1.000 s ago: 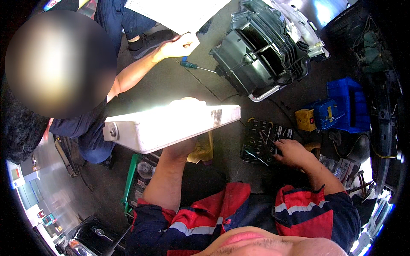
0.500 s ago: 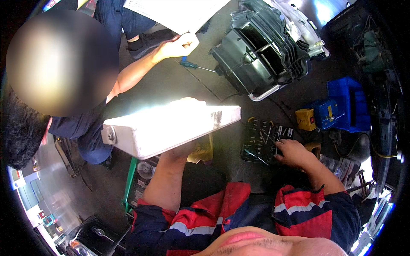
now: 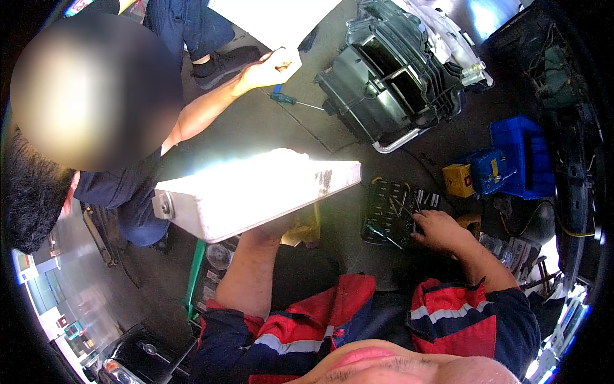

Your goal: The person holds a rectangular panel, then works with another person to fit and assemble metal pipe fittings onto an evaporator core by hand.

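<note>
My left hand (image 3: pixel 271 230) holds up a long white box-shaped piece (image 3: pixel 281 203) from below, its fingertips showing over the far edge. Glare washes out the piece's top; a round fitting sits on its left end. Lower right, my right hand (image 3: pixel 440 230) reaches to the right side of a black tool set case (image 3: pixel 387 214) with sockets and bits in rows. Its fingers are curled at the case, and what they hold, if anything, is too small to name. A screwdriver (image 3: pixel 378 230) with a teal handle lies across the case.
A co-worker's hand (image 3: pixel 274 67) at upper left is beside a white sheet (image 3: pixel 275 22). A large black plastic housing (image 3: pixel 396 77) lies far right, near a screwdriver (image 3: pixel 283 98). Blue bin (image 3: pixel 540 160), yellow block (image 3: pixel 457 179) and green bar (image 3: pixel 194 275) are around me.
The white sheet and the co-worker's hand have shifted slightly right. My hands, the white piece and the tool case stay nearly in place.
</note>
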A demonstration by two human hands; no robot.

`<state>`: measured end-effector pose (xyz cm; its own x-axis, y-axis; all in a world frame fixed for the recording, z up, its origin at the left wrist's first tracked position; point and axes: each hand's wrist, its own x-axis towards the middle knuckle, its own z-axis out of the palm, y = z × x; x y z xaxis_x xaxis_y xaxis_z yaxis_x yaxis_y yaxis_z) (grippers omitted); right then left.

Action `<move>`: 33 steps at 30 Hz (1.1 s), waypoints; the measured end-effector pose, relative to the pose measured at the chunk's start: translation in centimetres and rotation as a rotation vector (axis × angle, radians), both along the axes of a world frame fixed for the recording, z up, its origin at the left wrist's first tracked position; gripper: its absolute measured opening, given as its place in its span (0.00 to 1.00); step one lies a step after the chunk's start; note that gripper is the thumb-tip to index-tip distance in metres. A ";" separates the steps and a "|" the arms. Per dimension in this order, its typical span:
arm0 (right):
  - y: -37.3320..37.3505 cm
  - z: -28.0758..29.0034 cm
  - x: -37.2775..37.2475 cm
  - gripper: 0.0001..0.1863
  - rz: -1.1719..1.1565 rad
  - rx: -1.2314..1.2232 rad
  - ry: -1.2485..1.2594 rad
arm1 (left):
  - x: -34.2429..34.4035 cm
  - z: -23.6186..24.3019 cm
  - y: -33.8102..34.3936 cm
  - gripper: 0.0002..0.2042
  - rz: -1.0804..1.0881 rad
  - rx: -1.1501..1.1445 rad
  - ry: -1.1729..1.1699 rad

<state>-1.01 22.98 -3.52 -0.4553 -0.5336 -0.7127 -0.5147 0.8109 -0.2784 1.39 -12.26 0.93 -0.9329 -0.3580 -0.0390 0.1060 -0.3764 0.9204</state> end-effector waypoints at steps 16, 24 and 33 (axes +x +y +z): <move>0.0 -0.1 0.1 0.27 -0.013 -0.009 0.001 | -0.9 0.5 -1.0 0.07 0.068 -1.606 0.029; 0.0 -0.1 0.0 0.27 -0.020 -0.014 0.003 | -0.9 0.2 -0.7 0.07 0.076 -1.172 0.105; 0.1 -0.2 0.1 0.28 -0.024 0.005 -0.010 | -0.8 0.4 -0.8 0.06 0.053 -1.268 0.091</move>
